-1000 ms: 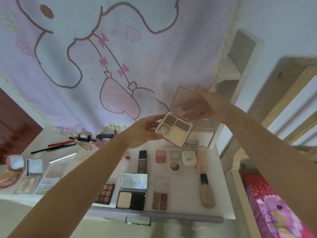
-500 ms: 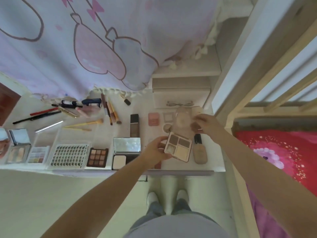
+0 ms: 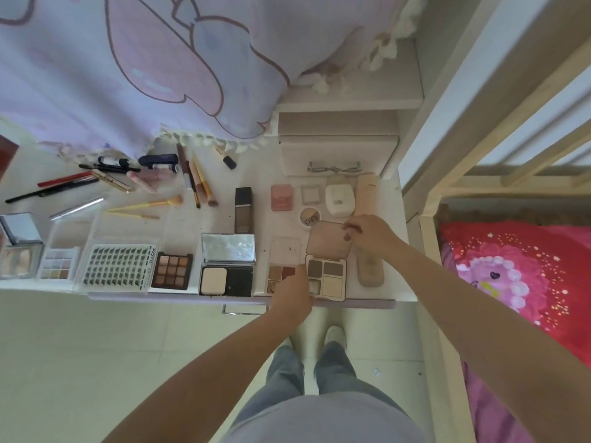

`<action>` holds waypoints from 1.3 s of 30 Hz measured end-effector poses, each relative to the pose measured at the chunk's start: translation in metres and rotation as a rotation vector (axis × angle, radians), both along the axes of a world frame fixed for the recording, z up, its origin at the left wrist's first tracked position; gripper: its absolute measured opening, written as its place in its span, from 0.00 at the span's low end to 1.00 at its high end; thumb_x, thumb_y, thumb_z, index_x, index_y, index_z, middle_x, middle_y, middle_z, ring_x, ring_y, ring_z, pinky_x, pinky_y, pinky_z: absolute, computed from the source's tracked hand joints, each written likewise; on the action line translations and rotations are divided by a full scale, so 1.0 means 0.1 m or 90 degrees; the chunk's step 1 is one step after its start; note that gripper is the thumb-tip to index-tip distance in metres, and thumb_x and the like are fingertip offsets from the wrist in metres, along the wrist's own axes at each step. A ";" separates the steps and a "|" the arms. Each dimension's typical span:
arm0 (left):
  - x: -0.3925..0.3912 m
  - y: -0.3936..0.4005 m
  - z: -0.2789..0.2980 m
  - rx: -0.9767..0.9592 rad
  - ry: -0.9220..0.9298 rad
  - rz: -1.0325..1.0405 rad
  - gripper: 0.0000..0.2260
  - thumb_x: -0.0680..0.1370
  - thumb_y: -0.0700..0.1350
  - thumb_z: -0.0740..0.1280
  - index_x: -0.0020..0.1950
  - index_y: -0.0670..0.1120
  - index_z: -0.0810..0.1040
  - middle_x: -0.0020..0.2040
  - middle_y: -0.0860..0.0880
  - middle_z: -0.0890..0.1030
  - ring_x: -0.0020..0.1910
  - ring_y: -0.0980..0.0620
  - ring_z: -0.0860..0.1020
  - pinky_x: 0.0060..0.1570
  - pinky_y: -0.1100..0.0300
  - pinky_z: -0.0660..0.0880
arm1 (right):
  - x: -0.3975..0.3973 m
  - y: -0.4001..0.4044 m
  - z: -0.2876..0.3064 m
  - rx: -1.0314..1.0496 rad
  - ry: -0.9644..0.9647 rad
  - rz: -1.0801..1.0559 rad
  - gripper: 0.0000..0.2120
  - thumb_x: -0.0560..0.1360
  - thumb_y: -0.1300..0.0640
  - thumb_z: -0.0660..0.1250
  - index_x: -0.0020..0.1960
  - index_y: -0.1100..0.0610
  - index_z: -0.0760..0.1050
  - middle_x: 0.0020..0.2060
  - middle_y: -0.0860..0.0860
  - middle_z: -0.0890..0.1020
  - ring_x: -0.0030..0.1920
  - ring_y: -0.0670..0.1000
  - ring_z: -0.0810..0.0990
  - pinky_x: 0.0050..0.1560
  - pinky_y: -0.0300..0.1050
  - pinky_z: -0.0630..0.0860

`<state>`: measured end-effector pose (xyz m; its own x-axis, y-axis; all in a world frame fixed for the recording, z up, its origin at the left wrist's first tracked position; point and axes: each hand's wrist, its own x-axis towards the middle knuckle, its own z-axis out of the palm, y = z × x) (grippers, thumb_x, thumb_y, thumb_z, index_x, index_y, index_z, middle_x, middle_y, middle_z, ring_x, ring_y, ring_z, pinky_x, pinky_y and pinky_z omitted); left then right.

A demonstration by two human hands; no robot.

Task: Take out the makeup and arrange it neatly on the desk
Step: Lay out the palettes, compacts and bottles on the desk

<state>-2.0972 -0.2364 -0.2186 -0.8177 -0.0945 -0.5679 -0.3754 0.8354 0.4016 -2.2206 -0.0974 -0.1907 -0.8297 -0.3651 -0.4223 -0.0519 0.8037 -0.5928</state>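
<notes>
Left hand (image 3: 292, 290) grips the near-left corner of the open four-pan palette (image 3: 326, 276), fingers curled round its edge; fingertips hidden behind the back of the hand. Right hand (image 3: 367, 231) pinches the far-right corner of the palette lid (image 3: 329, 241), thumb and fingers closed on it. Lid is folded back, lying away from the pans. Palette sits at the front edge of the bench (image 3: 262, 215), between a small red-toned palette (image 3: 281, 273) on its left and a beige tube (image 3: 369, 266) on its right; whether it fully rests on the bench, can't tell.

Readable text: "XOYO" on the lash tray (image 3: 118, 266). Round pot (image 3: 309, 216) has dark lettering, too small to read.

Silver compact (image 3: 19, 231) is cut off at the left frame edge. Glasses (image 3: 334, 168) lie against a beige box (image 3: 339, 148). Curtain (image 3: 144, 59) covers the back of the bench.
</notes>
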 end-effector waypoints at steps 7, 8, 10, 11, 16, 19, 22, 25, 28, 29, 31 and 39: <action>-0.03 0.07 -0.04 -0.038 0.009 -0.027 0.11 0.76 0.36 0.58 0.59 0.41 0.65 0.50 0.41 0.78 0.47 0.42 0.78 0.41 0.55 0.72 | -0.05 -0.02 0.00 -0.013 -0.015 -0.020 0.13 0.78 0.63 0.55 0.57 0.62 0.75 0.50 0.58 0.82 0.46 0.51 0.74 0.44 0.40 0.67; -0.03 0.08 -0.04 -0.041 0.008 -0.034 0.11 0.76 0.36 0.58 0.58 0.41 0.65 0.50 0.41 0.78 0.47 0.42 0.78 0.41 0.54 0.72 | -0.06 -0.03 0.00 -0.014 -0.015 -0.019 0.13 0.77 0.63 0.55 0.58 0.62 0.75 0.51 0.58 0.81 0.48 0.52 0.75 0.44 0.40 0.67; -0.03 0.09 -0.05 -0.045 0.004 -0.032 0.10 0.77 0.37 0.58 0.58 0.41 0.65 0.50 0.41 0.79 0.47 0.42 0.78 0.40 0.55 0.72 | -0.06 -0.05 0.00 -0.010 -0.009 -0.012 0.14 0.77 0.64 0.56 0.59 0.62 0.75 0.52 0.59 0.81 0.52 0.55 0.76 0.44 0.41 0.68; -0.03 0.09 -0.06 -0.045 0.001 -0.028 0.10 0.77 0.37 0.58 0.58 0.41 0.65 0.49 0.42 0.79 0.47 0.43 0.79 0.40 0.55 0.73 | -0.06 -0.05 0.00 -0.006 -0.002 -0.004 0.14 0.77 0.64 0.56 0.60 0.62 0.74 0.54 0.59 0.80 0.53 0.56 0.76 0.45 0.41 0.69; -0.02 0.10 -0.05 -0.046 0.002 -0.024 0.09 0.77 0.38 0.58 0.58 0.41 0.66 0.49 0.43 0.79 0.46 0.43 0.79 0.43 0.54 0.76 | -0.06 0.14 0.01 -0.001 0.038 -0.075 0.17 0.73 0.67 0.59 0.62 0.61 0.73 0.60 0.57 0.76 0.59 0.55 0.73 0.53 0.37 0.65; 0.00 0.09 -0.05 -0.045 0.001 -0.021 0.10 0.78 0.39 0.58 0.58 0.42 0.65 0.49 0.43 0.79 0.47 0.43 0.79 0.46 0.52 0.77 | -0.02 0.28 -0.07 0.108 0.035 -0.138 0.15 0.74 0.59 0.63 0.60 0.61 0.71 0.56 0.58 0.77 0.56 0.56 0.74 0.49 0.41 0.66; 0.04 0.08 -0.05 -0.041 0.020 -0.020 0.10 0.78 0.42 0.58 0.59 0.43 0.64 0.49 0.43 0.79 0.48 0.43 0.79 0.47 0.51 0.78 | 0.03 0.25 -0.15 0.164 -0.067 -0.124 0.22 0.73 0.50 0.66 0.61 0.61 0.67 0.52 0.56 0.76 0.54 0.57 0.75 0.45 0.43 0.67; 0.07 0.05 -0.01 -0.059 0.053 -0.034 0.12 0.79 0.47 0.58 0.60 0.44 0.64 0.50 0.44 0.79 0.47 0.45 0.79 0.44 0.54 0.76 | 0.02 0.19 -0.18 0.121 -0.094 -0.198 0.12 0.72 0.53 0.67 0.46 0.59 0.67 0.44 0.53 0.72 0.42 0.52 0.73 0.33 0.40 0.64; 0.03 0.00 0.07 -0.061 0.090 -0.044 0.12 0.79 0.48 0.57 0.60 0.44 0.65 0.48 0.46 0.80 0.45 0.47 0.79 0.40 0.58 0.72 | 0.01 0.27 -0.14 0.116 -0.095 -0.204 0.10 0.72 0.55 0.66 0.45 0.61 0.69 0.43 0.56 0.74 0.39 0.51 0.70 0.33 0.41 0.64; 0.00 -0.01 0.12 -0.055 0.096 -0.054 0.12 0.79 0.48 0.57 0.60 0.44 0.66 0.49 0.45 0.80 0.46 0.47 0.79 0.41 0.58 0.73 | 0.02 0.32 -0.11 0.108 -0.092 -0.188 0.11 0.73 0.55 0.66 0.49 0.62 0.71 0.45 0.56 0.75 0.41 0.52 0.71 0.37 0.41 0.66; -0.09 -0.02 0.22 -0.031 0.098 -0.092 0.14 0.79 0.49 0.58 0.61 0.44 0.67 0.52 0.45 0.80 0.50 0.45 0.78 0.46 0.55 0.74 | 0.06 0.44 0.00 0.063 -0.087 -0.177 0.14 0.73 0.55 0.66 0.55 0.62 0.73 0.45 0.54 0.75 0.40 0.52 0.74 0.37 0.34 0.69; -0.45 0.28 0.72 0.076 0.192 -0.212 0.34 0.71 0.54 0.69 0.71 0.46 0.57 0.66 0.45 0.68 0.63 0.45 0.69 0.58 0.55 0.68 | 0.15 0.58 0.81 -0.251 -0.068 -0.362 0.06 0.72 0.60 0.67 0.44 0.62 0.73 0.30 0.55 0.77 0.27 0.50 0.69 0.25 0.40 0.65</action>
